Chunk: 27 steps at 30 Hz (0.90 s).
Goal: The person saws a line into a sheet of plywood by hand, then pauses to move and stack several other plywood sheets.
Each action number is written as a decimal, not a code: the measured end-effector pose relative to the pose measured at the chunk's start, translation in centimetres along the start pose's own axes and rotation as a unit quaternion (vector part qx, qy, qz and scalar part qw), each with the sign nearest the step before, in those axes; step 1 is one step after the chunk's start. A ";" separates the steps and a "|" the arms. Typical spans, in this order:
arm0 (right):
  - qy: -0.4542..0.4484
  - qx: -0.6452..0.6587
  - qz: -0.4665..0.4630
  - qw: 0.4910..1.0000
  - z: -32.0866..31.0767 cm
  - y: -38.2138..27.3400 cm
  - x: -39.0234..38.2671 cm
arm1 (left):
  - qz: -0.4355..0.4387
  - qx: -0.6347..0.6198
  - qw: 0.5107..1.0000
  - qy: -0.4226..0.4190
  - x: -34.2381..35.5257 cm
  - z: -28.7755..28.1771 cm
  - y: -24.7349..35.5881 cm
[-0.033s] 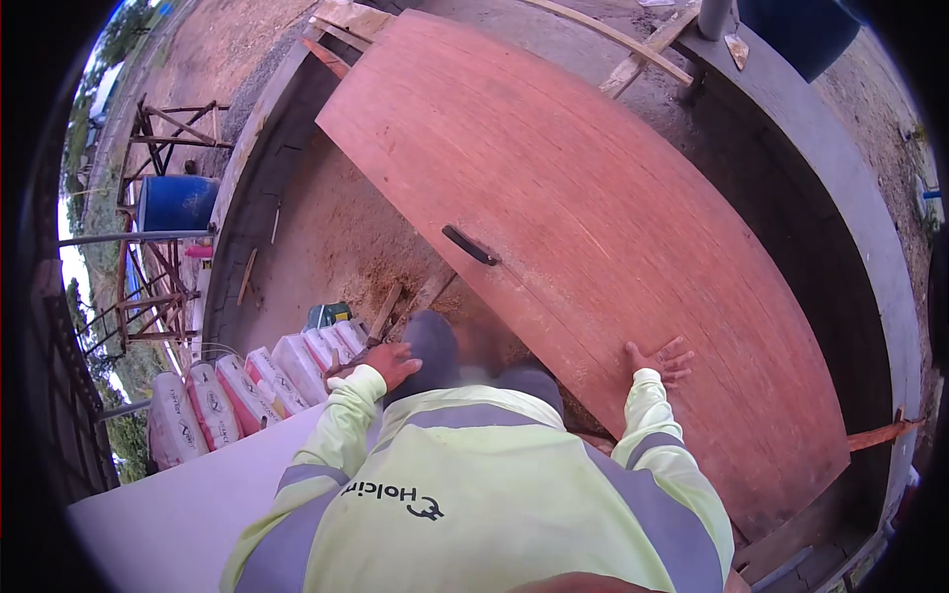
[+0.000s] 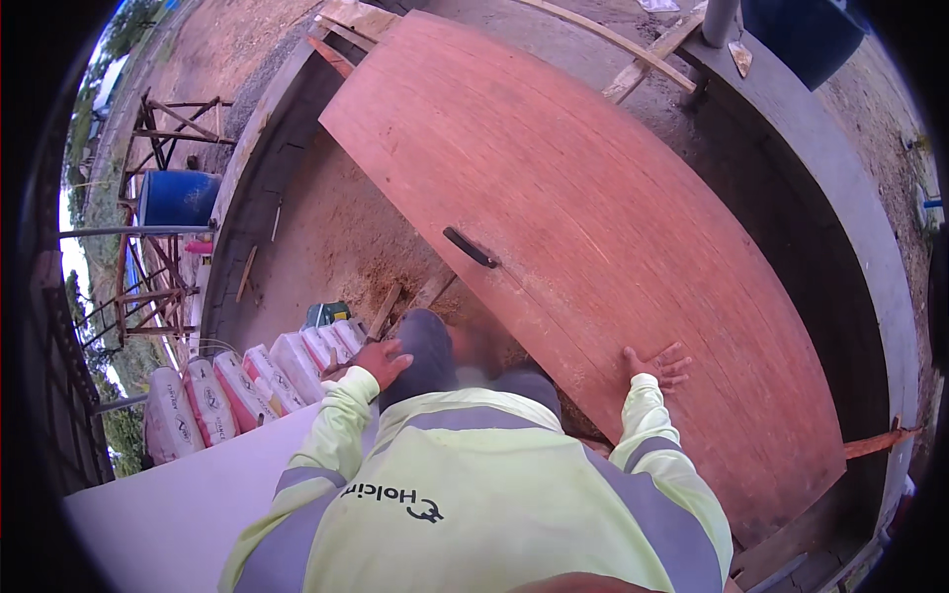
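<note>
My right hand point(image 2: 657, 370) lies palm down on a large reddish plywood sheet point(image 2: 583, 217), its fingers spread near the edge closest to me. By my bent left knee point(image 2: 427, 348), my left hand point(image 2: 384, 364) is curled, with a dark shape at its outer side. Whether that shape is a tool cannot be made out. A black, narrow, handle-like piece point(image 2: 470, 247) rests on the sheet near its left edge. The sheet slants across a walled space, from far left to near right.
Red-and-white bags point(image 2: 208, 405) stand in a row at left behind a pale flat surface point(image 2: 227, 484). Wood pieces point(image 2: 430, 294) lie on sandy ground beside the sheet. A grey wall point(image 2: 870, 227) curves at right. Blue drums point(image 2: 178, 198) and wooden trestles point(image 2: 153, 306) stand outside, left.
My left hand shifts very slightly by the knee. The right hand stays flat on the plywood, and the sheet keeps its place.
</note>
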State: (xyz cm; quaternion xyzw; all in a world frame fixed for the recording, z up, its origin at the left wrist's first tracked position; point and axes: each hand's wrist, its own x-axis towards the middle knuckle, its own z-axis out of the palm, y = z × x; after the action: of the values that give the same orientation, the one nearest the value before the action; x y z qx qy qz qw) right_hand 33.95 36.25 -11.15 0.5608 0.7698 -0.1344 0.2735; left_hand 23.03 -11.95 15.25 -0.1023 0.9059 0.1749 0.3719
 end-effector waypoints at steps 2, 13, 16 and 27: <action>-0.011 0.014 0.004 1.000 -0.7 -0.2 -0.2 | 0.001 -0.015 0.994 0.109 -1.2 -1.4 -1.4; -0.045 0.005 -0.018 0.999 -2.1 0.2 -1.1 | -0.217 -0.175 0.958 0.063 -1.1 -0.6 -5.4; -0.040 0.016 -0.024 0.999 -2.0 0.4 -1.1 | -0.070 -0.189 0.979 0.025 1.0 -0.4 -4.3; -0.024 0.038 -0.025 0.999 -2.8 0.3 -1.6 | -0.085 -0.429 0.899 -0.005 0.7 -2.7 -1.8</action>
State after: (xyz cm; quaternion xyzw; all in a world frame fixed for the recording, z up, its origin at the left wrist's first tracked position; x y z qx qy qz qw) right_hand 33.87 36.52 -7.93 0.5477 0.7713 -0.1844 0.2667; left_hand 21.42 -14.66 16.12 -0.3276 0.7292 0.5147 0.3099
